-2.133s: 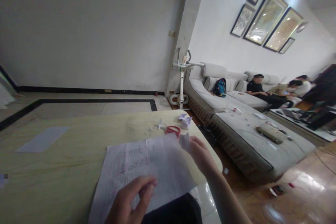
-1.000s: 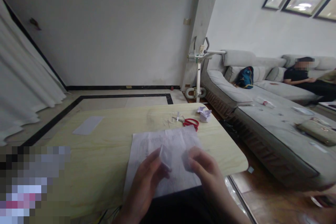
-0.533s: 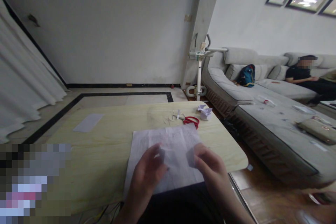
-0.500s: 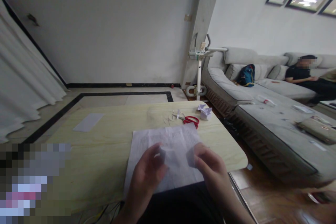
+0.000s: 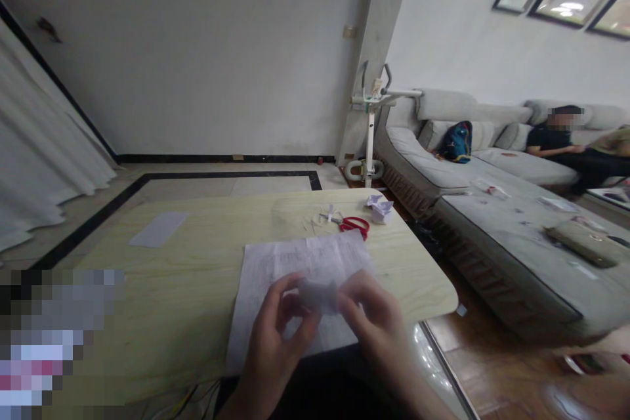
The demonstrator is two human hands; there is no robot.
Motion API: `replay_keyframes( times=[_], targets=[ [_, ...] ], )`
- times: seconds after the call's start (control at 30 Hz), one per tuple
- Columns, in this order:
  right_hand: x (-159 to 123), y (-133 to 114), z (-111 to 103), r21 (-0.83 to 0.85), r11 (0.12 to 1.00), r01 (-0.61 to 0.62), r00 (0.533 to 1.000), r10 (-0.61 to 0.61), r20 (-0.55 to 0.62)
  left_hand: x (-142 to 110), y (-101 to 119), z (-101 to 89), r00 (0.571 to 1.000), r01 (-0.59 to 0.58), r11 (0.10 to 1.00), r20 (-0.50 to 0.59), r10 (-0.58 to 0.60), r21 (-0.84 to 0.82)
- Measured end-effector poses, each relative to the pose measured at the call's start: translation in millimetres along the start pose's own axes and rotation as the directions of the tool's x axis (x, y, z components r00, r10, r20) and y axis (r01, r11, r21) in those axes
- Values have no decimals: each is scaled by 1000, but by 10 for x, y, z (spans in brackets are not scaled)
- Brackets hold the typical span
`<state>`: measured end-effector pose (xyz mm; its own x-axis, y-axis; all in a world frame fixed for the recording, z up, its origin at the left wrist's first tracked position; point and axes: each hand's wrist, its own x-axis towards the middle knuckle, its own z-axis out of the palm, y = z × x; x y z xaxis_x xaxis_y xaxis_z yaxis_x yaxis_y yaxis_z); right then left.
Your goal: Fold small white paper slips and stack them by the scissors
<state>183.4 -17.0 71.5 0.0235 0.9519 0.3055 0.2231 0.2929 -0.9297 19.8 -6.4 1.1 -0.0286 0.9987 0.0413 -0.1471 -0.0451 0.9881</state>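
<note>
Both hands are above the sheet [image 5: 339, 249], sharing one small grey-white paper [image 5: 319, 295], its shape blurred. The left hand [image 5: 283, 328] is curled partway closed, thumb and fingers around the paper's left end; the right hand [image 5: 371, 312] pinches the other end with thumb and fingertips. The sheet lies flat under them, reaching the near edge of the counter [image 5: 182, 302].

Toward the counter's far right corner lie the red-handled scissors [image 5: 343, 224], blades pointing left, with thin scraps [image 5: 330, 213] around the blades. Crumpled paper [image 5: 381, 211] sits at that corner, just beyond the handles. A plain slip [image 5: 158, 230] lies near the left part of the far edge, well apart from the rest. Past the right edge stands a sofa [image 5: 502, 243].
</note>
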Motion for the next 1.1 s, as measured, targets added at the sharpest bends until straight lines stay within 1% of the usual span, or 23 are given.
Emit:
replay_keyframes(
  times=[0.07,0.23,0.4,0.57,0.7,0.83,0.93,1.0,1.1],
  targets=[
    [-1,13,20,-25,1000,5,1000,-5,-5,-44,73,44,999,-41,998,-27,43,52],
    [-9,64,31,-31,999,15,1000,-16,-6,-92,183,83,999,-47,997,21,45,60],
    [-15,91,58,-96,993,67,997,-64,37,-110,179,70,999,-42,993,9,41,107],
    [-1,92,63,-137,990,33,996,-22,83,-94,186,66,1000,-25,994,13,24,109],
    [19,120,28,-145,989,21,993,-5,114,-87,186,50,999,-37,993,15,35,114],
    [38,147,-31,-147,988,40,992,-22,121,-90,154,21,998,-48,993,38,45,104],
    [38,151,-70,-146,987,63,986,-39,161,-59,118,-15,999,-44,994,32,41,103],
    [33,160,-79,-153,984,90,981,-61,186,-29,113,-42,998,-29,990,53,22,139],
    [29,189,-63,-179,976,127,977,-92,193,-10,155,-55,995,2,976,99,-25,218]
  ],
)
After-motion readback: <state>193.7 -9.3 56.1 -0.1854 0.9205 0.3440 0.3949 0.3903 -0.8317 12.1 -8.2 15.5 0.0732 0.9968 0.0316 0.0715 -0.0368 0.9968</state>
